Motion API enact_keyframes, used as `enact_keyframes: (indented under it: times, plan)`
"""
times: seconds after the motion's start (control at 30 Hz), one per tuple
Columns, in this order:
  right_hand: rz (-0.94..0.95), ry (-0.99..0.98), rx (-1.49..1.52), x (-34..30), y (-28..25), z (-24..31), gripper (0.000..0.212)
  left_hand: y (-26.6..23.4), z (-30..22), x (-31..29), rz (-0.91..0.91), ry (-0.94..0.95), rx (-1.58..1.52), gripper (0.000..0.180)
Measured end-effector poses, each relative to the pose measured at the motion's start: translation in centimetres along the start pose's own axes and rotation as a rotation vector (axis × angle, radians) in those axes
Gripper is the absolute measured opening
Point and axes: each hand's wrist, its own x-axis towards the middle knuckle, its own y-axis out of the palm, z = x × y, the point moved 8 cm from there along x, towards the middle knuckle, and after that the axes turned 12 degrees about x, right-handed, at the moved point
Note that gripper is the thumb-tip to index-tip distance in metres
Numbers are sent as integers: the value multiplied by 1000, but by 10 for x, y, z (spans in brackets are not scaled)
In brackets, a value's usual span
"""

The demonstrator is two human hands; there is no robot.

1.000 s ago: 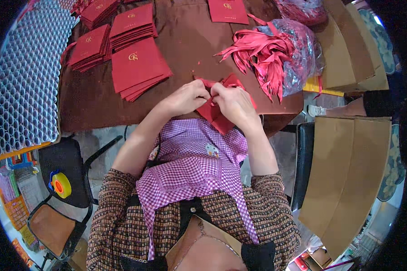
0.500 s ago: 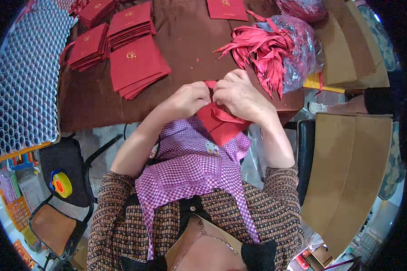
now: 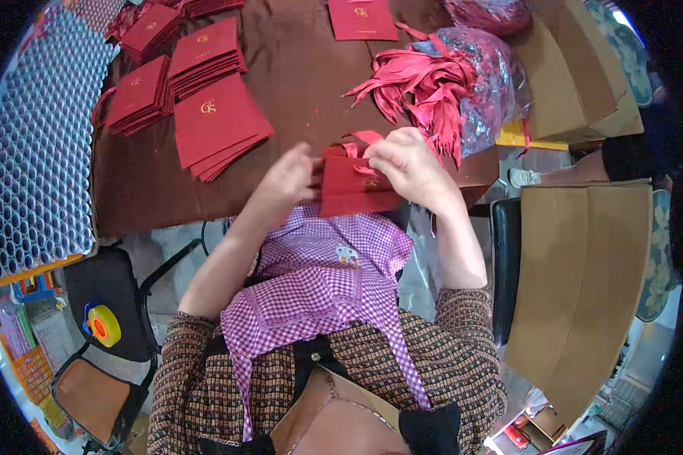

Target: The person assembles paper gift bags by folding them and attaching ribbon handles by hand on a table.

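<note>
A small red paper gift bag (image 3: 349,199) with gold print stands at the table's near edge, just above my lap. Pink-red ribbon (image 3: 367,137) loops out of its top. My right hand (image 3: 419,168) is closed at the bag's upper right edge, thumb and fingers pinching it where the ribbon comes through. At the bag's left side is my left hand (image 3: 288,180), smeared by motion, so its fingers are hard to make out. A loose bundle of red ribbons (image 3: 425,80) lies beyond my right hand, spilling from a clear plastic bag (image 3: 501,95).
Flat red bags (image 3: 218,125) lie fanned at the left of the brown-covered table (image 3: 296,91), with more stacks behind; another red bag (image 3: 363,21) lies at the far side. Left stands a honeycomb-patterned stack (image 3: 42,144); right are cardboard boxes (image 3: 577,280). A chair holds yellow tape (image 3: 103,324).
The red gift bag has turned more upright, its front now facing me. My left hand has come off the ribbon and moved left and slightly down; the right still grips at the top.
</note>
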Motion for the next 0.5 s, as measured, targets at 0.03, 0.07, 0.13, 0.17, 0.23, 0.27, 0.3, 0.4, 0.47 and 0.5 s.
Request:
enact_keyframes:
  times: [0.03,0.07,0.13,0.17,0.23,0.27,0.3,0.4,0.47,0.5]
  plan:
    - [-7,8,-3,-2,1,-1,11,30,-9,-8,264,63,113,45]
    - [-12,55,50,-4,3,-3,12,39,-7,-23,289,-6,309,43]
    - [-55,152,310,-1,6,-11,13,49,-12,-33,239,-51,193,35]
    - [-212,145,515,1,-2,-15,13,47,-8,-33,244,-57,185,34]
    - [-381,296,345,-3,-25,-37,18,50,-19,-36,246,-67,149,33]
    - [-334,338,238,-5,-26,-46,19,50,-23,-38,243,-78,110,33]
    - [-340,342,237,-5,-26,-51,19,50,-25,-39,250,-81,114,33]
    - [56,465,491,-4,20,-68,19,50,-26,-40,288,-84,145,33]
    - [-119,466,560,-6,13,-77,19,50,-23,-40,315,-56,219,35]
    - [-293,466,627,-10,4,-82,19,47,-19,-40,315,-57,220,35]
